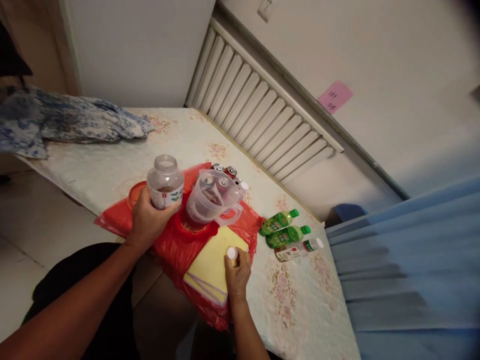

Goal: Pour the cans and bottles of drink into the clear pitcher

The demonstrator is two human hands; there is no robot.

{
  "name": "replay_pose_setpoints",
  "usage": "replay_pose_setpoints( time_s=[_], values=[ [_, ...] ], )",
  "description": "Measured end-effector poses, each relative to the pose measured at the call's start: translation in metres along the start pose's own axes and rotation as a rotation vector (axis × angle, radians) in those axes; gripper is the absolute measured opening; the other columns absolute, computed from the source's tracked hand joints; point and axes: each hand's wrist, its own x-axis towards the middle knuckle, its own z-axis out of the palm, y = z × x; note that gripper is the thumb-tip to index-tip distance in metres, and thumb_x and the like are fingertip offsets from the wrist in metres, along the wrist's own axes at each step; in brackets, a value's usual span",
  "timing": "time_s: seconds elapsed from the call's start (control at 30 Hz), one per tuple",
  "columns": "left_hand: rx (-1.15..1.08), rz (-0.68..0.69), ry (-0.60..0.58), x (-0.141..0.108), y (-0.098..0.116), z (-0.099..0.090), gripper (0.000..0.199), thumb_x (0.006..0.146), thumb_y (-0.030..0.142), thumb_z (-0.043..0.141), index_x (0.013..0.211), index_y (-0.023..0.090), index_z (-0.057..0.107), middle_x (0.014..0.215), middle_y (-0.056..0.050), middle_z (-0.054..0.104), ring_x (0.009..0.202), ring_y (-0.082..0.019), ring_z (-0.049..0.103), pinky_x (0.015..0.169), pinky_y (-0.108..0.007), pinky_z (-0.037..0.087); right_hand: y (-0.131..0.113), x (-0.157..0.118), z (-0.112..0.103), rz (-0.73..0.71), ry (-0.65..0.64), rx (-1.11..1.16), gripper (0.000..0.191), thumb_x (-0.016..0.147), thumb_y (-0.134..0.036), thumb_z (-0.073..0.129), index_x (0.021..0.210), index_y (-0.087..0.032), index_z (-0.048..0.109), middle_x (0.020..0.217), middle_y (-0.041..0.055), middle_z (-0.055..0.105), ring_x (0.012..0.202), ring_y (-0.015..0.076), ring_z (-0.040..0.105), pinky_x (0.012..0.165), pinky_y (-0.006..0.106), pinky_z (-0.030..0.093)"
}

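We had our left hand (148, 220) wrapped partway round a jar (165, 194), near the jug (200, 207), which held dark liquid. Our right hand (239, 275) pinched a white cap (231, 253) between thumb and finger over the yellow cloth (212, 262) (whether they touched, we couldn't tell). Three bottles (287, 237) were on the table (258, 310), farther right.

A single head-worn camera looks forward and steeply down, tilted, over the table (311, 310).
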Motion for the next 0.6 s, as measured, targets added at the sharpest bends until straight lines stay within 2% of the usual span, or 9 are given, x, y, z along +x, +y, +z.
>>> replay_pose_setpoints(
  time_s=[0.13,0.27,0.4,0.47,0.6],
  values=[
    [-0.018,-0.031,-0.093,-0.039,0.008,-0.018,0.057,0.065,0.043,0.079,0.111,0.019,0.058,0.097,0.000,0.069,0.084,-0.019,0.064,0.076,-0.030,0.053,-0.002,0.001,0.000,0.012,0.028,0.048,0.027,0.083,-0.033,0.066,0.104,-0.016,0.070,0.099,0.0097,0.065,0.094,0.0249,0.060,0.088,0.038,0.049],
    [-0.085,0.021,-0.252,-0.084,0.016,-0.017,0.056,0.067,0.049,0.076,0.111,0.020,0.058,0.107,-0.004,0.070,0.092,-0.023,0.067,0.084,-0.036,0.056,-0.005,0.003,0.000,0.089,0.067,0.135,0.025,0.081,-0.034,0.064,0.098,-0.017,0.069,0.094,0.0084,0.068,0.090,0.0240,0.061,0.087,0.036,0.049],
    [-0.149,0.057,-0.488,-0.120,0.010,0.007,0.066,0.067,0.042,0.074,0.126,0.022,0.053,0.119,-0.006,0.071,0.107,-0.027,0.068,0.095,-0.041,0.056,-0.014,0.004,-0.012,0.248,0.034,0.318,0.034,0.079,-0.040,0.064,0.103,-0.017,0.069,0.096,0.0077,0.072,0.086,0.0232,0.066,0.083,0.035,0.052],
    [-0.166,0.108,-0.550,-0.133,0.003,0.023,0.070,0.065,0.039,0.075,0.130,0.022,0.053,0.128,-0.008,0.068,0.118,-0.028,0.065,0.103,-0.044,0.053,-0.022,0.007,-0.025,0.278,-0.008,0.426,0.038,0.078,-0.042,0.066,0.107,-0.017,0.068,0.100,0.0077,0.074,0.090,0.0235,0.068,0.085,0.035,0.054],
    [-0.137,0.141,-0.584,-0.148,-0.004,0.051,0.071,0.064,0.035,0.075,0.130,0.020,0.053,0.129,-0.010,0.067,0.120,-0.031,0.064,0.106,-0.048,0.050,-0.041,0.017,-0.062,0.244,-0.086,0.558,0.042,0.075,-0.040,0.069,0.110,-0.017,0.068,0.104,0.0076,0.076,0.093,0.0233,0.071,0.087,0.034,0.056]
  ],
)
